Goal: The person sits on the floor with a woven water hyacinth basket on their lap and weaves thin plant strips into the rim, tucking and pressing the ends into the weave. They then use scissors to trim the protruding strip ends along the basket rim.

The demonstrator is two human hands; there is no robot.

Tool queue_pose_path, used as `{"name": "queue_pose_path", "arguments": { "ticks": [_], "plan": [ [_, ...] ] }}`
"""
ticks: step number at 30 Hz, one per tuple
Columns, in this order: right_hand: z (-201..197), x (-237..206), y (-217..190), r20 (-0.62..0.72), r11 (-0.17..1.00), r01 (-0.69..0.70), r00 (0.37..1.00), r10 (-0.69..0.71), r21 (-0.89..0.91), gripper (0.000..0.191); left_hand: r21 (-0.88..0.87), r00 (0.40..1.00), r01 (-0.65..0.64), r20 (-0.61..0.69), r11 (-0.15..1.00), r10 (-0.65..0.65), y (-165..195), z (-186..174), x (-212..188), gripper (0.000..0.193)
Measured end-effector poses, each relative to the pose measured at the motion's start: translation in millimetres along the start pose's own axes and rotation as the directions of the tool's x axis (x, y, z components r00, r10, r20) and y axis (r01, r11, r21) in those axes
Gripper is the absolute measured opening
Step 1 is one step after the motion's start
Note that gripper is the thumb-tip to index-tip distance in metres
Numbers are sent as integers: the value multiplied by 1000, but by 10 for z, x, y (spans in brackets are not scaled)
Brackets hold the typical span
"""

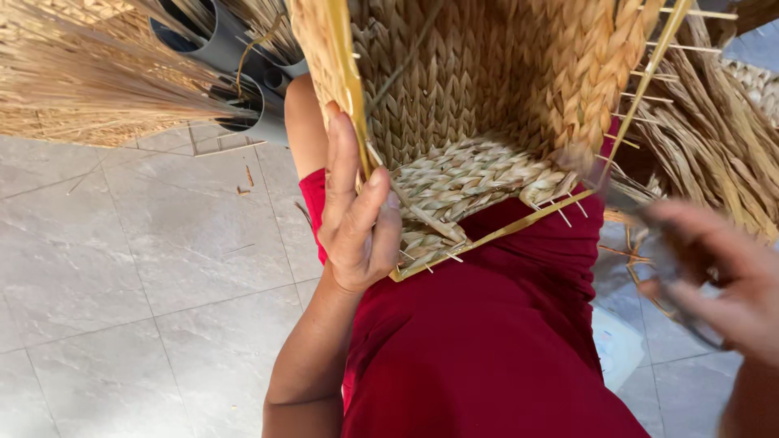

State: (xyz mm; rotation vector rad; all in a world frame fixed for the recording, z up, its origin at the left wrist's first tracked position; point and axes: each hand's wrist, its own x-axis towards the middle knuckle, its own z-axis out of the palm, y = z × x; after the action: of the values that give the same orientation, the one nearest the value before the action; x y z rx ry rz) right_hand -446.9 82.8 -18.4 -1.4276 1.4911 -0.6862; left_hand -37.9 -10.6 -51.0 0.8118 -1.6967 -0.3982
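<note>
On the woven basket's [487,105] yellow frame edge [350,89], left hand [357,219] clasped tight.

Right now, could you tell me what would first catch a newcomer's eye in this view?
The half-woven straw basket on its yellow frame fills the top centre, resting over a lap in red cloth. The left hand grips the frame's left edge, while the right hand, blurred, is at the right edge. Bundles of dry straw lie upper left over the grey tiled floor.

Grey marble-look floor tiles [146,268] — grey pipes [243,81] above.
</note>
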Motion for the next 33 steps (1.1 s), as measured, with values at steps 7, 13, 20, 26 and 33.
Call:
{"name": "queue_pose_path", "arguments": {
  "ticks": [7, 13, 20, 26, 33],
  "plan": [
    [191, 307, -147, 217, 759, -112, 922, 320, -641, 76, -32, 1000, -20, -20, 999, 19, -57, 24, -25, 62],
    [254, 681, -347, 242, 633, -156, 834, 496, -758, 75, -51, 1000, 2, -27, 999, -3, -51, 25, -62, 57],
    [412, 863, -552, 311, 647, -37, 855, 415, -762, 76, -36, 999, 31, -29, 999, -32, -77, 16, -95, 48],
    [501, 954, -717, 325, 493, 46, 804, 498, -869, 80, -6, 999, 31, -35, 1000, -31, -95, 29, -104, 43],
    [528, 986, -682, 333, 451, 75, 782, 527, -889, 80, 7, 999, 41, -32, 999, -41, -106, 20, -125, 42]
  ]
}}
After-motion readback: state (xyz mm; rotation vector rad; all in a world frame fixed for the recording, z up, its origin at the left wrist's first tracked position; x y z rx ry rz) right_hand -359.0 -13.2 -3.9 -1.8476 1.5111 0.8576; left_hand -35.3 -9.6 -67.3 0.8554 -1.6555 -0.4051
